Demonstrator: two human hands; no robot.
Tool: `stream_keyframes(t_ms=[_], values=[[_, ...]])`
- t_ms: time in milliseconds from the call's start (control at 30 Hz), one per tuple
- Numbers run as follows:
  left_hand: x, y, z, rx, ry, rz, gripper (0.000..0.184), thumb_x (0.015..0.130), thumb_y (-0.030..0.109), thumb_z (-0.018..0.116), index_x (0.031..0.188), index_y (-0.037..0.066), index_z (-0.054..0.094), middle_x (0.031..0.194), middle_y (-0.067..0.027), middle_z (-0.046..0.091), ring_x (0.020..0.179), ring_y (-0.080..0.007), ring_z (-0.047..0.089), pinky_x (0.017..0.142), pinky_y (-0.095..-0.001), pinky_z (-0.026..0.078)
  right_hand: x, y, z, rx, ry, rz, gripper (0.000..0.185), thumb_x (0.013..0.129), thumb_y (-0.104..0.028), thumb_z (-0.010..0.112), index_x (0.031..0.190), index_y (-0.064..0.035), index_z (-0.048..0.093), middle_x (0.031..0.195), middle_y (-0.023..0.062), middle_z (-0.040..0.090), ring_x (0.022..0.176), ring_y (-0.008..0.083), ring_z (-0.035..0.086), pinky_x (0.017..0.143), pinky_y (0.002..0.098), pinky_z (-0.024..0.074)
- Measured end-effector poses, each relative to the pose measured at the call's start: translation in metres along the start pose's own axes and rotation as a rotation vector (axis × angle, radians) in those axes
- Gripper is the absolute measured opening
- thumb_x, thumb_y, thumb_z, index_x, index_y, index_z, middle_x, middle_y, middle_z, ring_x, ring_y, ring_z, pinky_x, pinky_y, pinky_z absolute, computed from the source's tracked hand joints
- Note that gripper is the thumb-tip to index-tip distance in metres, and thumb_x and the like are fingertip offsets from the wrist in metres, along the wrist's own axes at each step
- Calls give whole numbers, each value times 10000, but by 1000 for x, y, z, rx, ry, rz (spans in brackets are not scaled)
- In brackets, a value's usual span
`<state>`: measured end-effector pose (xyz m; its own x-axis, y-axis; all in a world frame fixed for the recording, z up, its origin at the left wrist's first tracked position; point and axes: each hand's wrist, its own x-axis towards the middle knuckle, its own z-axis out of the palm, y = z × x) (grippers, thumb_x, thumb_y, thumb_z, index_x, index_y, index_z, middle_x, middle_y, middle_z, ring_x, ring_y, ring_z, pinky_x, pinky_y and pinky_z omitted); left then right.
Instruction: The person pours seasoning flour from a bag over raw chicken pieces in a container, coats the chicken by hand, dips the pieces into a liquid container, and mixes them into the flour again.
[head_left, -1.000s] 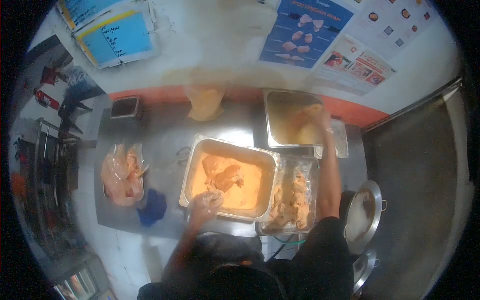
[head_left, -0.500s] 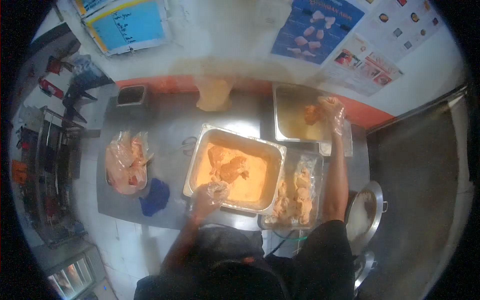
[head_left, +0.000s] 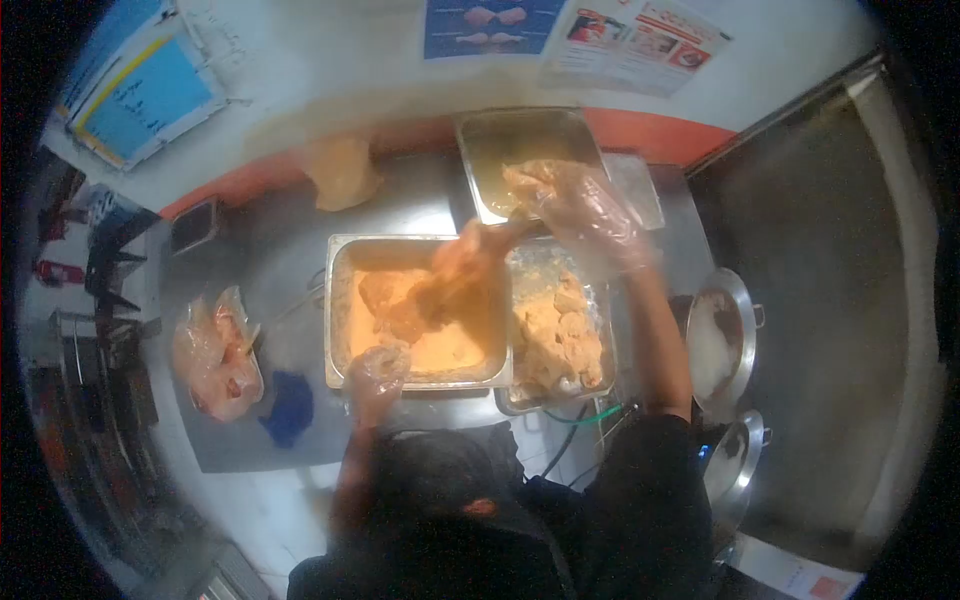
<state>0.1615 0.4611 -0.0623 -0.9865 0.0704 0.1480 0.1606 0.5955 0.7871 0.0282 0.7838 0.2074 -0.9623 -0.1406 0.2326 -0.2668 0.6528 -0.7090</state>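
Observation:
My right hand (head_left: 580,205), in a clear plastic glove, is over the near edge of the back pan of yellowish liquid (head_left: 485,198), fingers spread toward the left. Just below its fingertips a coated chicken piece (head_left: 465,260), smeared by motion, is above the pan of orange-tinted flour (head_left: 338,300); it looks free of the fingers. More coated chicken (head_left: 385,300) lies in that flour. My left hand (head_left: 380,370), also gloved and dusted with flour, is curled at this pan's near rim; whatever may be inside it is hidden.
Right of the flour pan stands a tray (head_left: 610,385) of floured chicken pieces. A clear bag of raw chicken (head_left: 215,355) and a blue cloth (head_left: 288,408) lie at left. Metal pots (head_left: 738,335) stand at right. A small dark container (head_left: 195,228) sits at the back left.
My right hand has swung left from the back pan, and the chicken piece has passed from its grip to above the flour. My left hand stays curled by the rim. The camera view has shifted.

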Motion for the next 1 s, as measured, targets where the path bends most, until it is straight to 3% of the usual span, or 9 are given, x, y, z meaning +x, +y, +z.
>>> stream_keyframes(t_ms=[33, 100, 167, 233, 467, 700, 833, 900, 1000], values=[[-1, -2, 1, -6, -7, 11, 406, 712, 229, 821, 1025, 23, 665, 887, -122, 697, 811, -264, 689, 746, -364, 543, -8, 0, -1, -100, 58, -72, 332, 895, -357, 629, 966, -41, 703, 870, 214, 678, 770, 358, 669, 688, 437, 504], [-4, -3, 4, -64, 12, -111, 372, 715, 224, 822, 997, 28, 681, 862, -110, 703, 793, -249, 690, 738, -354, 543, -19, 75, 18, -467, -312, 385, 344, 889, -364, 619, 871, -27, 681, 872, 221, 677, 797, 383, 662, 710, 472, 508], [1, 8, 0, -33, 28, -77, 365, 716, 226, 823, 991, 30, 686, 859, -104, 705, 792, -236, 690, 733, -350, 545, -60, 168, 42, -649, -427, 355, 362, 864, -395, 630, 869, -34, 660, 868, 213, 675, 809, 372, 666, 728, 475, 523], [1, 14, -1, 2, 39, -45, 358, 718, 228, 824, 985, 32, 691, 856, -98, 708, 791, -222, 690, 728, -346, 546, -119, 267, 73, -731, -220, 436, 336, 877, -376, 593, 912, -50, 666, 902, 212, 672, 880, 360, 663, 766, 463, 534], [11, 36, -13, 10, -13, 20, 281, 743, 189, 799, 966, 41, 716, 868, -105, 719, 775, -222, 693, 704, -333, 543, -167, 342, 115, -658, -183, 525, 188, 795, -203, 648, 905, -53, 676, 904, 207, 672, 857, 331, 667, 759, 448, 531], [10, 48, -12, -47, 66, -47, 235, 743, 162, 790, 926, 39, 708, 808, -107, 701, 721, -234, 678, 666, -340, 529, -130, 227, 48, 98, 24, 817, 210, 779, -194, 655, 893, -18, 666, 877, 176, 678, 795, 254, 639, 731, 403, 512], [5, 23, -2, 23, 42, -36, 352, 693, 284, 850, 911, 61, 685, 833, -90, 702, 745, -242, 685, 669, -363, 543, -158, 206, 63, 115, 182, 115, 422, 769, -269, 721, 1116, -54, 611, 975, 199, 669, 887, 294, 651, 784, 393, 517], [8, 35, -7, 17, 23, -58, 254, 755, 220, 790, 912, 46, 690, 808, -133, 687, 706, -263, 667, 632, -360, 518, -156, 162, 57, -148, -351, 464, 538, 769, -351, 722, 1194, -55, 577, 1025, 228, 652, 973, 332, 641, 840, 407, 508], [6, 20, -1, 145, 76, 122, 252, 755, 252, 791, 881, 61, 686, 781, -132, 673, 687, -286, 655, 613, -385, 512, -205, 182, 67, -315, -499, 318, 581, 749, -396, 722, 1178, -32, 582, 1033, 249, 642, 1016, 367, 620, 865, 438, 492]])
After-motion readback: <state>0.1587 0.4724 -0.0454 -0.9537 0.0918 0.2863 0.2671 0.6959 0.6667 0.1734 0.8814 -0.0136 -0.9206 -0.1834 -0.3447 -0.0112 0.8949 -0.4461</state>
